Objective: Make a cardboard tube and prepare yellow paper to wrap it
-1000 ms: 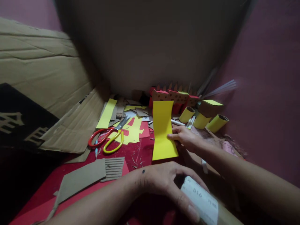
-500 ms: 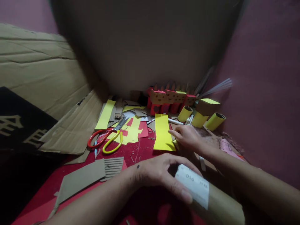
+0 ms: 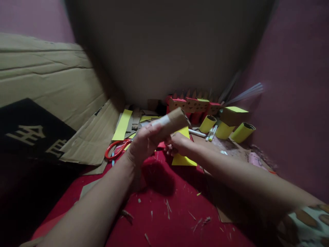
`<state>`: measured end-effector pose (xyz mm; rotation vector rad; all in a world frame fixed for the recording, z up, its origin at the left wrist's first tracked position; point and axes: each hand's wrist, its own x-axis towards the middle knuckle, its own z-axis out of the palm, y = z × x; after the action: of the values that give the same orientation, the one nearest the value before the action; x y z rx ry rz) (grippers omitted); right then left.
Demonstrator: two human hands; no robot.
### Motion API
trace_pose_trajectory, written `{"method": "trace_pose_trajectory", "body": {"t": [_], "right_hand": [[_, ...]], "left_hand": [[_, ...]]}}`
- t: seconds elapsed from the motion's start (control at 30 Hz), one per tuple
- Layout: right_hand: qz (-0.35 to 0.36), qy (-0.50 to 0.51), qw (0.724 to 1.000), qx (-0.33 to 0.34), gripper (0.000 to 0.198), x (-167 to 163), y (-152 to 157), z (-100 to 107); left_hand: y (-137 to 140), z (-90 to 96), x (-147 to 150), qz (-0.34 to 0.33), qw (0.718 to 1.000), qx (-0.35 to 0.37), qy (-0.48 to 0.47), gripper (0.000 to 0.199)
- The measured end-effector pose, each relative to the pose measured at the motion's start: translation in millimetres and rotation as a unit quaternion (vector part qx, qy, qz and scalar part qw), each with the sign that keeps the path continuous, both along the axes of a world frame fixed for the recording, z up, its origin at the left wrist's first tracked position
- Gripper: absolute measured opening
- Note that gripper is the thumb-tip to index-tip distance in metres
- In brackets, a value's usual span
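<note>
My left hand [image 3: 144, 137] is wrapped round a brown cardboard tube [image 3: 174, 121] with a white label, holding it tilted above the work surface. Just under the tube's far end, my right hand [image 3: 178, 144] has its fingers curled in, over a bright yellow paper strip [image 3: 183, 160]. Whatever those fingers may grip is hidden. Behind my left hand lies a pair of scissors, its red handle loop [image 3: 110, 151] showing and the rest mostly covered.
A red cloth [image 3: 164, 212] with scraps covers the surface. Yellow-wrapped tubes [image 3: 243, 133] and a cardboard box with a yellow top [image 3: 234, 116] stand right. Red-and-cardboard figures [image 3: 195, 108] line the back. Large folded cardboard [image 3: 46, 79] leans left; a yellow strip [image 3: 122, 125] lies beside it.
My left hand has lifted the cardboard tube from the near right, forward and to the left. My right hand has shifted left across the yellow strip, its fingers now curled.
</note>
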<state>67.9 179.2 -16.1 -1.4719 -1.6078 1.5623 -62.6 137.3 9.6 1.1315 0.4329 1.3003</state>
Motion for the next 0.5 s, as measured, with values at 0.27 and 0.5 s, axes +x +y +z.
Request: {"method": "trace_pose_trajectory", "body": {"t": [0.27, 0.5], "right_hand": [[-0.028, -0.004, 0.998, -0.049, 0.018, -8, 14, 3], [-0.010, -0.001, 1.000, -0.024, 0.020, -6, 19, 1]], "left_hand": [[22, -5.4, -23, 0.107, 0.988, -0.087, -0.068, 0.021], [26, -9.5, -25, 0.136, 0.981, -0.119, -0.067, 0.023]]}}
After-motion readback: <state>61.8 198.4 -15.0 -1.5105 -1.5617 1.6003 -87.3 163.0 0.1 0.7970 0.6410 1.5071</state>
